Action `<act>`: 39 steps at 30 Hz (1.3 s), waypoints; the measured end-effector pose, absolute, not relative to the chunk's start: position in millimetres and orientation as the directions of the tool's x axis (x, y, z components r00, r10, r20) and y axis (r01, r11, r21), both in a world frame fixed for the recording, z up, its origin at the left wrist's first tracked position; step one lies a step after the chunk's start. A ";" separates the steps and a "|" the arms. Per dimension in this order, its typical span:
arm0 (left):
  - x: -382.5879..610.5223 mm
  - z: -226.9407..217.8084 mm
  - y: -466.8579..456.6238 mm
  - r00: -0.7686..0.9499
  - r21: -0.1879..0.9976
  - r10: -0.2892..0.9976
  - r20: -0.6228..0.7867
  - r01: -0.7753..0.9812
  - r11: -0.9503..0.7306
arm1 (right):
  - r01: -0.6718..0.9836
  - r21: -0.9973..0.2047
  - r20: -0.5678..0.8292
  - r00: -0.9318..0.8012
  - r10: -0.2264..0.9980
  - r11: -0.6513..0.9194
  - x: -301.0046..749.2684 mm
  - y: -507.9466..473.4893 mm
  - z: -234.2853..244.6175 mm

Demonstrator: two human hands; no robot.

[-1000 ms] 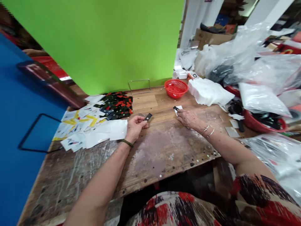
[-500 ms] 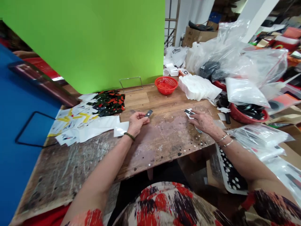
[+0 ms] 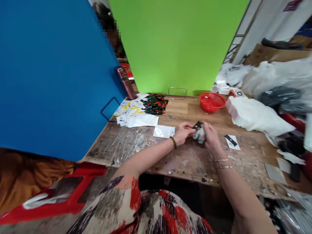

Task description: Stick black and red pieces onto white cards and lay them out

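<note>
Over the table's middle, my left hand pinches a small dark strip with a light dot on it. My right hand meets it from the right, fingers closed around a crumpled whitish and pale-blue rag, which is against or just beside the strip. To the right of my right hand, a second dark strip lies on a white card. A clear-fronted white packet is flat on the table, left of my left hand.
Camouflage-patterned strips are heaped at the back left beside printed white and yellow cards. A red basket stands at the back, with a stack of white sheets to its right. Green and blue panels border the table.
My view has turned left. My right hand has left the strip on the white card and come over to my left hand, where the rag now shows in its fingers.
</note>
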State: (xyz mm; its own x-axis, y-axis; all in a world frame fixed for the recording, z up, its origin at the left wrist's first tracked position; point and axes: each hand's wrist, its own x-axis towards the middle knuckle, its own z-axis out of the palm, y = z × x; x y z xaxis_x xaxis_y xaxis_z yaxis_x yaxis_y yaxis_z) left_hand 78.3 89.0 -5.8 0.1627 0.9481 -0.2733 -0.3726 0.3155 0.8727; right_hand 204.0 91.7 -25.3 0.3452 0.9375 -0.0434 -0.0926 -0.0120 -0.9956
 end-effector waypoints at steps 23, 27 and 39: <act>-138.1 -19.9 73.2 0.423 -0.001 0.837 0.347 0.893 -0.450 | 0.821 -0.486 0.549 0.020 0.836 0.299 207.3 110.5 -42.2; -146.7 -16.4 71.8 0.434 -0.051 0.824 0.365 0.893 -0.447 | 0.798 -0.459 0.587 -0.059 0.807 0.391 201.8 108.5 -50.7; -194.5 -3.1 115.7 0.275 0.124 0.847 0.454 0.922 -0.366 | 0.756 -0.489 0.612 -0.057 0.789 0.434 203.5 109.2 -54.5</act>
State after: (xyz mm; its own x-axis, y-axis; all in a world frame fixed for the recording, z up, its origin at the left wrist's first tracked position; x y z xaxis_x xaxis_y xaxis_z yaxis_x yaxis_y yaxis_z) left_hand -194.5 115.7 -3.1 0.2749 0.8474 0.4542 0.9224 -0.3658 0.1241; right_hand 203.5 109.2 -54.5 -0.0570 0.7886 0.6123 0.7565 0.4344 -0.4890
